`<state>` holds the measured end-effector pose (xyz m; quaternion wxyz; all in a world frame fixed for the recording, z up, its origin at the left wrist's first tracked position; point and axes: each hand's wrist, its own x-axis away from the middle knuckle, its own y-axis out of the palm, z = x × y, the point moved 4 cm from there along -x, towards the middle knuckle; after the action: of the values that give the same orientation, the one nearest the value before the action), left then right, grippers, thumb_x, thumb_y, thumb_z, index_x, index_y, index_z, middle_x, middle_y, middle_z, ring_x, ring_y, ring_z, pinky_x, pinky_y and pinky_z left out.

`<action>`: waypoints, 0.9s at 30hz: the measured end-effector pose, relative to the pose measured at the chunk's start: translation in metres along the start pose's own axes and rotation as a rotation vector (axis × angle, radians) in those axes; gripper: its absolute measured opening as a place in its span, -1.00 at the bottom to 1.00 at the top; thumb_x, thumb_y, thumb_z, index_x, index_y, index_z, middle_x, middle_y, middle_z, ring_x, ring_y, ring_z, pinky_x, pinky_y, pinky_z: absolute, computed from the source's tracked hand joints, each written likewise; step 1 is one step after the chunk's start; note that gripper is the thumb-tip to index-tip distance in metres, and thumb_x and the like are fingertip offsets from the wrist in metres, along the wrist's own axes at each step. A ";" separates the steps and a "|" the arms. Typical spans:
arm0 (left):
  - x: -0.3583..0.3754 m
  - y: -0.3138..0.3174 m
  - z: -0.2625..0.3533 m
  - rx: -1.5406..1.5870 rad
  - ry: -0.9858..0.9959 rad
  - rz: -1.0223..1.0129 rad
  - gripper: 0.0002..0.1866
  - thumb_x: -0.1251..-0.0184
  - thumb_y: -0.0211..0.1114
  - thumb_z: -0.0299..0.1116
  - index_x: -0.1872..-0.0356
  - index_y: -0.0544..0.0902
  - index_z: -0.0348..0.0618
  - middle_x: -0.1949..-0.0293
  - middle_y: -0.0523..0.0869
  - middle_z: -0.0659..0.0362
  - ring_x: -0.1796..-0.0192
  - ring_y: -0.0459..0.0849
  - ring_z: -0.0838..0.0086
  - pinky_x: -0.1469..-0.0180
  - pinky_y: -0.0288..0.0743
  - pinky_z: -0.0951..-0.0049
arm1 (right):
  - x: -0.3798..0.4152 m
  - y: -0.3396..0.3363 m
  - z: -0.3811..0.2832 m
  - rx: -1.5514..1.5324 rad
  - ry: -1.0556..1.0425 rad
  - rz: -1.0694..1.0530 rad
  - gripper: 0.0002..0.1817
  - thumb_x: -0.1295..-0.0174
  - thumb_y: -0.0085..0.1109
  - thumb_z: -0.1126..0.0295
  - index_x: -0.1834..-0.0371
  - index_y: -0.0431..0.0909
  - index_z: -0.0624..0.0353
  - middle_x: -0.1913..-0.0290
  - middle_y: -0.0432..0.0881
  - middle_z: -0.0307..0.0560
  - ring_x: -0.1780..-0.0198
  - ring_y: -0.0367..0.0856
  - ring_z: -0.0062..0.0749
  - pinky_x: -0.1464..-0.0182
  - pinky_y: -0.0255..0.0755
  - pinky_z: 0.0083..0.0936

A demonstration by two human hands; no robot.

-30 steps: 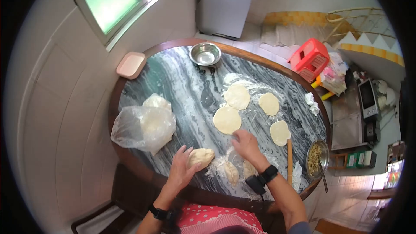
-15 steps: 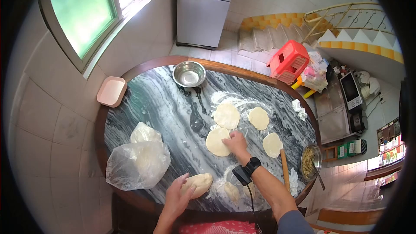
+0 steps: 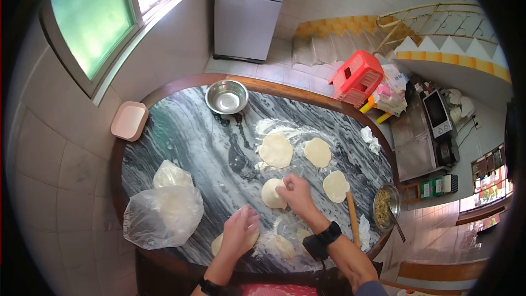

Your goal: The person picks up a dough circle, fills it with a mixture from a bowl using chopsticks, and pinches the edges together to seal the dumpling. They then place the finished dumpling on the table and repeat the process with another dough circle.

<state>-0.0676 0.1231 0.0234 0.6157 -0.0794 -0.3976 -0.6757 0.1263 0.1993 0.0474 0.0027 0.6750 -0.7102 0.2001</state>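
Note:
My right hand (image 3: 296,193) pinches the right edge of a flat round of dough (image 3: 271,193) near the table's middle, and that edge is partly lifted. My left hand (image 3: 239,231) has its fingers extended over a thick lump of dough (image 3: 218,245) by the front edge; whether it touches the lump is unclear. Three other flat rounds lie farther off: a large one (image 3: 275,151), one to its right (image 3: 317,153) and one near the rolling pin (image 3: 336,187). Small dough pieces (image 3: 283,245) sit in flour between my arms.
On the marble table (image 3: 181,131) are a metal bowl (image 3: 227,97), plastic bags with dough (image 3: 167,216), a pink container (image 3: 130,121), a rolling pin (image 3: 353,219), crumpled white paper (image 3: 370,140) and a bowl of filling (image 3: 385,208) with a spoon. A red stool (image 3: 358,78) stands beyond.
The pinched round has come away from the large round, toward me, its edge now lifted. My left hand has moved right and forward over the lump. The view has shifted slightly.

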 end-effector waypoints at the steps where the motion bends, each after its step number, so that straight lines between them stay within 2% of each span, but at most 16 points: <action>1: -0.007 0.007 -0.009 0.133 -0.084 0.028 -0.34 -0.53 0.07 -0.03 -0.40 0.26 -0.39 -0.31 0.43 -0.09 -0.31 0.48 0.17 -0.31 0.40 0.21 | 0.014 -0.004 -0.016 -0.109 -0.004 -0.021 -0.83 -0.16 0.28 0.47 0.28 0.49 0.30 0.43 0.62 -0.22 0.41 0.54 -0.69 0.39 0.40 -0.65; 2: -0.015 0.012 -0.020 0.265 -0.170 0.056 -0.30 -0.54 0.02 0.06 -0.42 0.24 -0.37 -0.35 0.39 -0.10 -0.34 0.44 0.14 -0.34 0.36 0.18 | 0.028 -0.009 -0.030 -0.218 -0.008 -0.041 -0.84 -0.21 0.25 0.49 0.23 0.48 0.30 0.39 0.63 -0.23 0.39 0.54 -0.74 0.38 0.40 -0.70; 3: -0.023 0.019 -0.035 0.347 -0.240 -0.076 -0.23 -0.52 -0.12 0.23 -0.44 0.23 -0.27 -0.41 0.31 -0.09 -0.39 0.38 0.11 -0.38 0.29 0.10 | 0.042 -0.016 -0.040 -0.309 0.005 -0.076 -0.83 -0.26 0.26 0.47 0.20 0.49 0.29 0.36 0.63 -0.23 0.37 0.56 -0.70 0.36 0.42 -0.71; 4: -0.020 0.029 -0.036 0.344 -0.255 -0.082 -0.23 -0.52 -0.12 0.23 -0.44 0.23 -0.27 -0.41 0.31 -0.09 -0.39 0.38 0.11 -0.38 0.29 0.10 | 0.056 -0.023 -0.047 -0.307 0.016 -0.063 -0.83 -0.26 0.26 0.47 0.20 0.49 0.29 0.36 0.63 -0.23 0.37 0.56 -0.70 0.36 0.42 -0.71; 7: -0.009 0.082 -0.036 1.112 -0.368 -0.745 -0.13 -0.43 -0.25 0.40 -0.46 0.23 -0.14 -0.41 0.33 -0.08 -0.43 0.33 0.06 -0.45 0.18 -0.03 | 0.090 -0.044 -0.041 -0.544 0.193 -0.067 -0.80 -0.29 0.28 0.46 0.14 0.48 0.29 0.33 0.64 -0.22 0.34 0.59 -0.67 0.33 0.45 -0.70; 8: -0.005 0.088 -0.042 1.111 -0.389 -0.746 -0.13 -0.43 -0.25 0.40 -0.46 0.23 -0.14 -0.41 0.33 -0.08 -0.43 0.33 0.06 -0.45 0.18 -0.03 | 0.098 -0.056 -0.027 -0.546 0.201 -0.048 -0.80 -0.29 0.28 0.46 0.14 0.48 0.29 0.33 0.64 -0.22 0.34 0.59 -0.67 0.33 0.45 -0.70; 10: 0.012 0.102 -0.032 0.794 -0.308 -0.508 -0.14 -0.47 -0.29 0.36 -0.46 0.20 -0.21 -0.41 0.33 -0.03 -0.45 0.29 0.09 -0.48 0.13 -0.02 | 0.114 -0.079 0.005 -0.302 0.122 0.026 -0.78 -0.29 0.29 0.43 0.13 0.48 0.28 0.30 0.66 -0.18 0.30 0.61 -0.65 0.31 0.46 -0.71; 11: 0.014 0.105 -0.037 0.834 -0.355 -0.566 -0.28 -0.54 -0.13 0.18 -0.43 0.23 -0.24 -0.37 0.40 -0.01 -0.39 0.40 0.15 -0.41 0.29 0.06 | 0.125 -0.090 0.011 -0.310 0.128 0.035 -0.78 -0.29 0.29 0.43 0.13 0.48 0.28 0.30 0.66 -0.18 0.30 0.61 -0.65 0.31 0.46 -0.71; 12: 0.016 0.110 -0.043 0.825 -0.360 -0.564 -0.28 -0.54 -0.13 0.18 -0.43 0.23 -0.24 -0.37 0.40 -0.01 -0.39 0.40 0.15 -0.41 0.29 0.06 | 0.134 -0.100 0.017 -0.325 0.185 0.020 -0.79 -0.29 0.28 0.42 0.13 0.50 0.26 0.27 0.68 -0.18 0.29 0.62 -0.63 0.28 0.46 -0.69; 14: 0.016 0.114 -0.055 0.239 -0.208 -0.451 -0.41 -0.57 0.04 -0.08 -0.42 0.24 -0.27 -0.32 0.46 0.02 -0.29 0.52 0.25 -0.29 0.47 0.19 | 0.150 -0.115 0.031 -0.358 0.236 0.010 -0.81 -0.30 0.28 0.42 0.13 0.52 0.25 0.24 0.69 -0.18 0.28 0.63 -0.62 0.25 0.47 -0.67; 15: 0.019 0.119 -0.057 0.221 -0.210 -0.453 -0.41 -0.57 0.04 -0.08 -0.42 0.24 -0.27 -0.32 0.46 0.02 -0.29 0.52 0.25 -0.29 0.47 0.19 | 0.157 -0.121 0.039 -0.404 0.251 -0.001 -0.73 -0.30 0.29 0.37 0.04 0.51 0.28 0.20 0.69 -0.14 0.23 0.64 -0.59 0.19 0.49 -0.63; 17: 0.025 0.136 -0.060 0.237 -0.265 -0.471 -0.51 -0.53 0.14 -0.29 -0.37 0.32 -0.25 -0.27 0.52 0.05 -0.22 0.60 0.31 -0.22 0.54 0.27 | 0.166 -0.138 0.046 -0.463 0.250 0.001 -0.65 -0.31 0.30 0.33 -0.04 0.49 0.31 0.16 0.69 -0.11 0.17 0.65 -0.56 0.14 0.52 -0.60; 19: 0.034 0.157 -0.065 0.094 -0.289 -0.549 -0.53 -0.52 0.14 -0.26 -0.33 0.37 -0.26 -0.23 0.56 0.06 -0.20 0.61 0.33 -0.21 0.55 0.28 | 0.174 -0.148 0.048 -0.825 0.463 -0.097 -0.51 -0.35 0.26 0.24 -0.21 0.44 0.33 0.05 0.67 -0.10 0.06 0.64 -0.53 0.02 0.53 -0.54; 22: 0.058 0.196 -0.074 -0.214 -0.296 -0.595 -0.55 -0.53 0.14 -0.16 -0.25 0.47 -0.27 -0.08 0.65 0.11 -0.10 0.67 0.39 -0.13 0.59 0.33 | 0.178 -0.170 0.062 -1.008 0.327 -0.259 -0.55 -0.39 0.18 0.29 -0.24 0.46 0.34 -0.06 0.63 -0.07 -0.05 0.62 -0.43 -0.12 0.49 -0.48; 24: 0.068 0.219 -0.083 -0.269 -0.260 -0.427 -0.51 -0.55 0.10 -0.08 -0.25 0.49 -0.29 -0.01 0.67 0.15 -0.01 0.68 0.50 -0.01 0.61 0.44 | 0.186 -0.189 0.065 -0.934 0.326 -0.283 -0.59 -0.37 0.21 0.33 -0.18 0.51 0.37 0.00 0.66 -0.10 0.00 0.64 -0.48 -0.07 0.51 -0.54; 27: 0.074 0.242 -0.107 -0.424 -0.082 -0.351 -0.51 -0.56 0.06 -0.05 -0.23 0.51 -0.27 0.07 0.69 0.19 0.09 0.68 0.58 0.12 0.60 0.52 | 0.196 -0.226 0.081 -0.655 0.159 -0.058 -0.71 -0.27 0.36 0.29 0.14 0.68 0.33 0.30 0.70 -0.25 0.26 0.60 -0.70 0.21 0.49 -0.69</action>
<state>0.1728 0.0161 0.1021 0.4425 -0.1634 -0.2796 -0.8363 0.3479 -0.0135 0.0900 0.2804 0.6406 -0.7147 0.0132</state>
